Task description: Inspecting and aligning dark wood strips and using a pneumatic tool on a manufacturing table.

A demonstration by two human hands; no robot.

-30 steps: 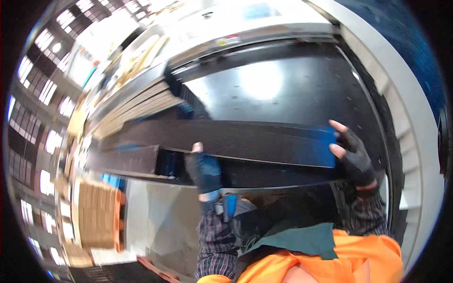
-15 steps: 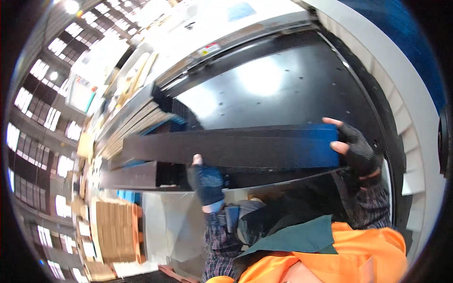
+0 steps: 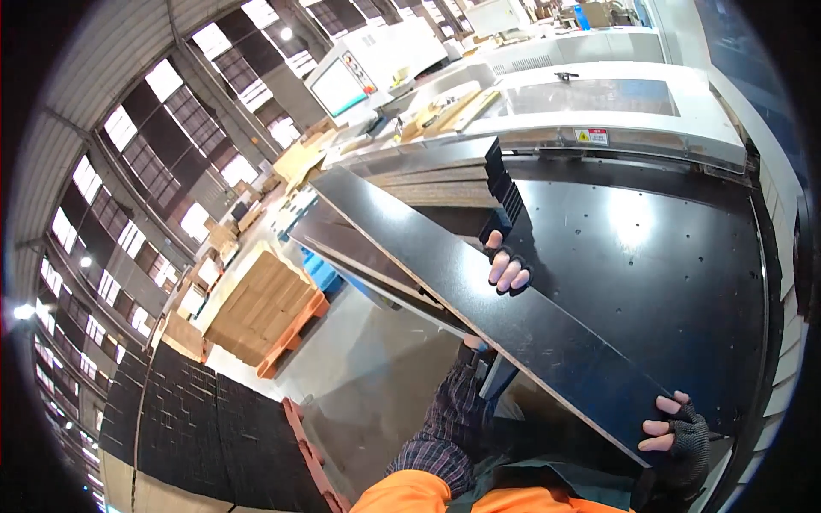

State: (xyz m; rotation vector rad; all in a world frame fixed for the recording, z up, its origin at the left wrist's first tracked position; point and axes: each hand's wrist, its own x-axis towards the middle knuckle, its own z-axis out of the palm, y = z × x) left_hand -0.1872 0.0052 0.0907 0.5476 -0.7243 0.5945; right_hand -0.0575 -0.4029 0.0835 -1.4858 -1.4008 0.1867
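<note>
Holding a long black board [image 3: 547, 342] between both hands, I have its glossy face up and its pale brown cut edge toward me. My left hand [image 3: 508, 267] reaches from underneath, palm hidden by the board, with bare fingertips curled over the far edge around the middle of its length. My right hand [image 3: 684, 433], in a dark fingerless glove, is closed on the lower right end, fingers on the face; I cannot see where that thumb sits. The board slants from the upper left down to the lower right, passing above the near edge of a black machine table [image 3: 650, 248] dotted with small holes; whether its far end rests on anything I cannot tell. Just beyond it, on the table's left part, lies a stack of boards [image 3: 428, 190] with stepped black ends, and more boards [image 3: 363, 248] lie under its far left portion. Behind the table runs a white machine cover [image 3: 629, 92] bearing a warning label [image 3: 590, 135], with a white control console [image 3: 342, 83] farther left. Out on the grey floor [image 3: 376, 385], a tan stack of panels [image 3: 261, 299] sits on an orange pallet [image 3: 292, 336], and dark stacked panels [image 3: 205, 419] fill the lower left beside a reddish pallet [image 3: 310, 449].
</note>
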